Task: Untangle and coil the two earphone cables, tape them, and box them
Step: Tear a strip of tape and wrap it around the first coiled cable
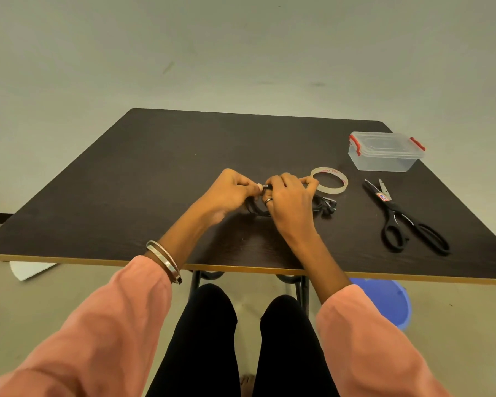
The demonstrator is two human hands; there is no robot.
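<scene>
Black earphone cables lie bunched on the dark table, mostly hidden under my hands. More black cable with earbuds shows to the right of my right hand. My left hand pinches a small light-tipped end of the cable. My right hand, a ring on one finger, grips the cable right beside it; the fingertips of both hands nearly touch. A roll of clear tape lies just beyond my right hand. A clear plastic box with red clips stands closed at the far right.
Black-handled scissors lie part open on the right side of the table. A blue bucket stands on the floor under the table's right front edge. A white sheet lies on the floor at the left.
</scene>
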